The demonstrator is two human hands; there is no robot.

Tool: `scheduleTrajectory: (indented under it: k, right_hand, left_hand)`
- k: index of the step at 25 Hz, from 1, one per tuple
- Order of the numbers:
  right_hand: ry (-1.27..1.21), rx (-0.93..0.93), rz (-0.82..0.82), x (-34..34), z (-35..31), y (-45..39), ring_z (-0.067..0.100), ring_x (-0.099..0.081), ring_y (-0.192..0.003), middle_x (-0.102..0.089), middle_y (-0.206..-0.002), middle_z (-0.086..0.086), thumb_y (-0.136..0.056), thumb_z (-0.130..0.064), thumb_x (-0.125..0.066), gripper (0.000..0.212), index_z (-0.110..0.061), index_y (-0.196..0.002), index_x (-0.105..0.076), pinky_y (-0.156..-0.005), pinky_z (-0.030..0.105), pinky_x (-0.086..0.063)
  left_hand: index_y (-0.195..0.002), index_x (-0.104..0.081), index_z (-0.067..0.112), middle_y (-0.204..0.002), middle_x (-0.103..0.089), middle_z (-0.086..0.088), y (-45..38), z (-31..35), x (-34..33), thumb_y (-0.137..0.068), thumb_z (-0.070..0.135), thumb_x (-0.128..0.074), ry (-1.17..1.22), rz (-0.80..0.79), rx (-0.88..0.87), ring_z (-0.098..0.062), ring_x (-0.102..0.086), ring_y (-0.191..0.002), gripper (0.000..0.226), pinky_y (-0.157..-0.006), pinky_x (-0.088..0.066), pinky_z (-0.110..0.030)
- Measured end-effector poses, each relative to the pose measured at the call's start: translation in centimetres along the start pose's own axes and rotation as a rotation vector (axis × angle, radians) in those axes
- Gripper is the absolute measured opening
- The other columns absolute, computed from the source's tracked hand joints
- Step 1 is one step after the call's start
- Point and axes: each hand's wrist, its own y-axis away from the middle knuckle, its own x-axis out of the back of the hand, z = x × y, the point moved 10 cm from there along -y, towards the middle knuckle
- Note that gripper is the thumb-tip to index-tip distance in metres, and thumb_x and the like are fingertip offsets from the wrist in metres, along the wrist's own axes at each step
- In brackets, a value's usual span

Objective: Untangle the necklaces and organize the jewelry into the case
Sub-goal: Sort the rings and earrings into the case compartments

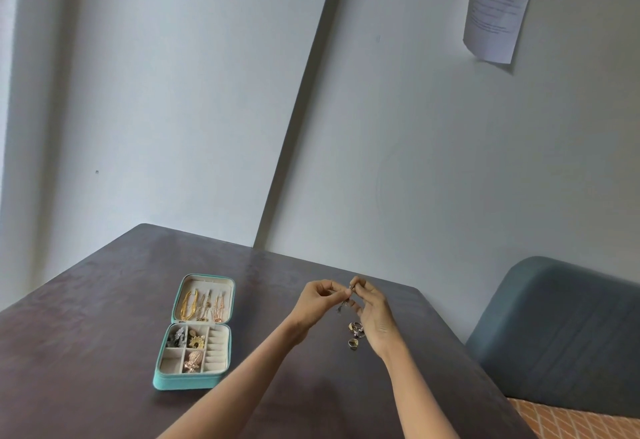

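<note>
Lying open on the dark table (pixel 104 317), the teal jewelry case (pixel 195 331) serves as the landmark at the left of the scene. Its raised lid panel holds gold and rose-toned necklaces (pixel 204 305) hanging in a row, and its lower tray carries a silvery piece, a gold piece and a rose-gold piece in separate compartments beside a bank of ring rolls. To the right of the case, the left hand (pixel 317 295) is lifted above the table, fingers curled and pinching one end of a small silvery piece of jewelry (pixel 344 300). Just right of it, the right hand (pixel 370 310) pinches the same piece at its top, fingertips nearly meeting those of the left. Below the hands, farther right of the case, several rings (pixel 355 333) lie clustered on the table. Far right of the case stands a grey-blue chair (pixel 561 327); a paper sheet (pixel 498 5) hangs on the wall above.
</note>
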Motion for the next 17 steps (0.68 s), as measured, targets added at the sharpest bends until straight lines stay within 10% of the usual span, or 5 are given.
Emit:
scheduleTrajectory:
  k: [17]
  right_hand:
    - [0.221, 0.138, 0.106, 1.4, -1.1, -0.7, 0.012, -0.061, -0.069, -0.064, -0.079, 0.005, -0.083, 0.002, -0.065, 0.016, -0.009, -0.086, -0.055, -0.066, 0.02, -0.052]
  left_hand:
    - [-0.084, -0.064, 0.008, -0.074, -0.066, -0.005, -0.3, -1.5, 1.3, -0.088, -0.004, -0.051, -0.039, 0.068, 0.042, -0.007, -0.056, -0.061, 0.018, -0.06, -0.046, -0.017]
